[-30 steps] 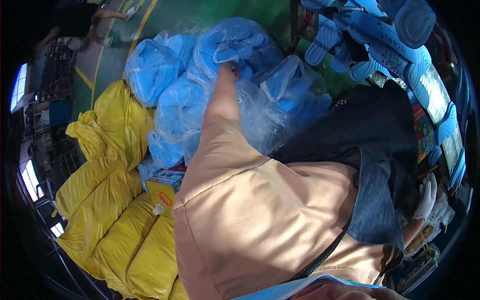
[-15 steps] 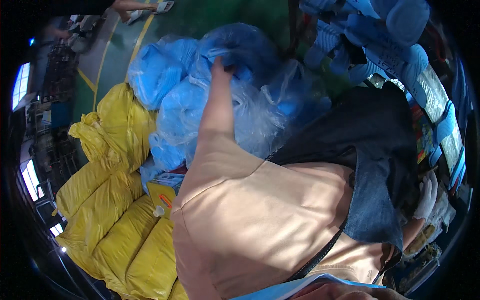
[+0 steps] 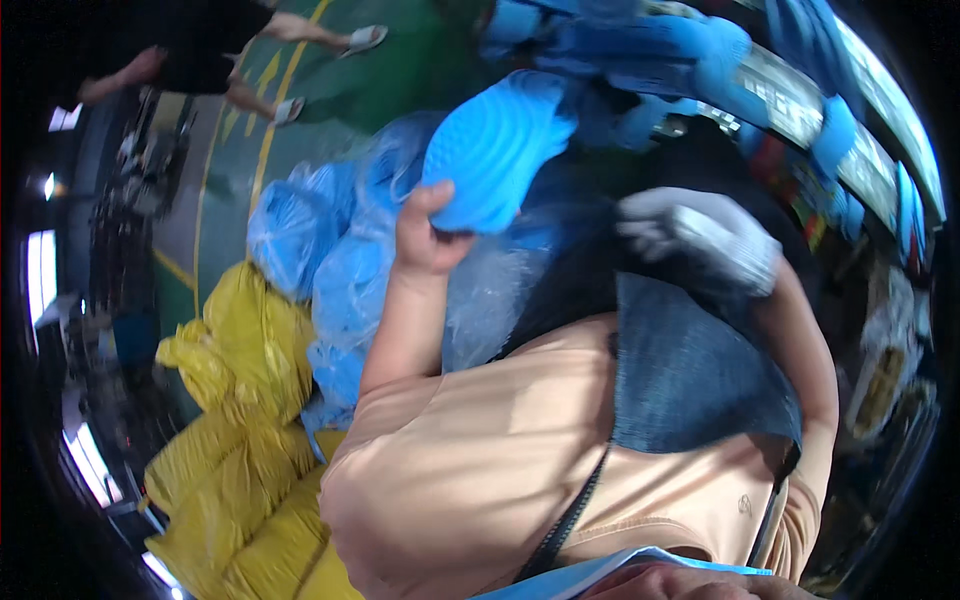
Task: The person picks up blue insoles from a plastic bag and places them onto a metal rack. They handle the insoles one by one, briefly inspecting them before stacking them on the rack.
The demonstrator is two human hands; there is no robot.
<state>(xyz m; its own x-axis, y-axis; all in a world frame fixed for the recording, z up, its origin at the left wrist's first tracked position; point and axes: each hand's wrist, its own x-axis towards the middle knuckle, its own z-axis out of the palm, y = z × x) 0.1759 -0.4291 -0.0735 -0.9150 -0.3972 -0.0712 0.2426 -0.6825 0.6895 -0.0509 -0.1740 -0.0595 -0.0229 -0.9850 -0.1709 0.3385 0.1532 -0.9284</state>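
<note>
My bare left hand is closed around the lower end of a bright blue shoe sole with wavy ridges, thumb on its near side. Whether it is one sole or a stack, I cannot tell. My right hand, in a white knitted glove, hovers over the dark apron at my lap, to the right of the sole. Its fingers are a little apart and slightly bent, blurred by motion, and nothing shows in them. Under and beyond my left forearm lie clear plastic bags full of blue pieces.
Yellow sacks are heaped at the left. More blue soles hang or stand on a rack at the far right. A person in white slippers stands on the green floor at the far left.
My left hand has come out of the blue bags and now holds up a blue sole. My gloved right hand has swung from the right side to the middle. The person has come further into view.
</note>
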